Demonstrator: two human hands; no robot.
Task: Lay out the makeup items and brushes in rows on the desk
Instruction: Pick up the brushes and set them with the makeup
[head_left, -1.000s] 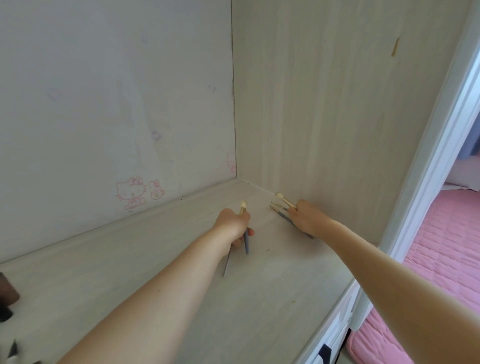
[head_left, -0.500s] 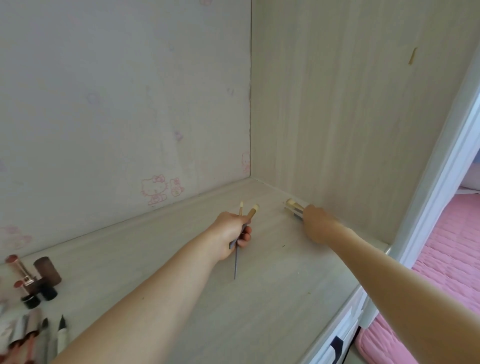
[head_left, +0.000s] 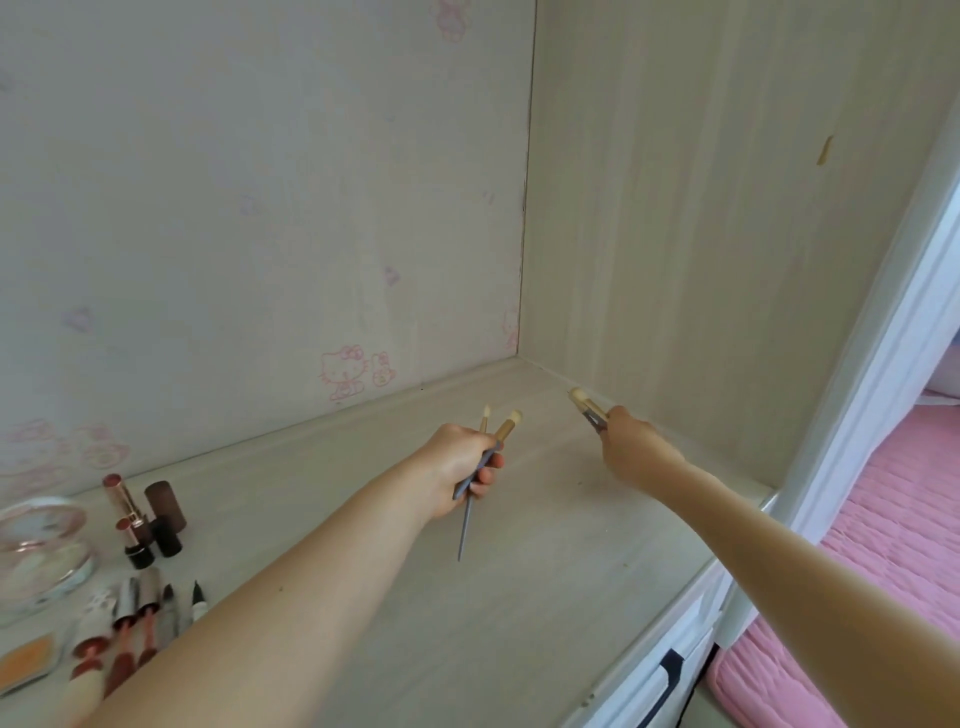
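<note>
Gripping two slim brushes (head_left: 491, 441) in a loose fist, the left hand (head_left: 457, 467) hovers over the middle of the surface (head_left: 545, 545) — grey tapered handles point down toward the near edge, pale bristle tips on tan ferrules point up toward the far wall. The right hand (head_left: 631, 449) has its grip closed round another bundle of brushes (head_left: 587, 408), cream tips aimed at the far right corner, close to the side panel (head_left: 727, 234).

At the near left lie the other makeup items: lipsticks (head_left: 130, 519) standing upright with rosy bullets showing beside a brown cylindrical cap (head_left: 165, 504), a round glossy compact (head_left: 39, 545), and a row of pens and tubes (head_left: 140, 613) lying flat, partly blurred.

Pale wood-grain laminate, matte and smooth, covers both surface and side panel. On the far wall (head_left: 234, 208) faint pink cartoon cat stickers show. At the right, past a white frame, a pink quilted bed (head_left: 883, 545) — stitched in diamonds.
</note>
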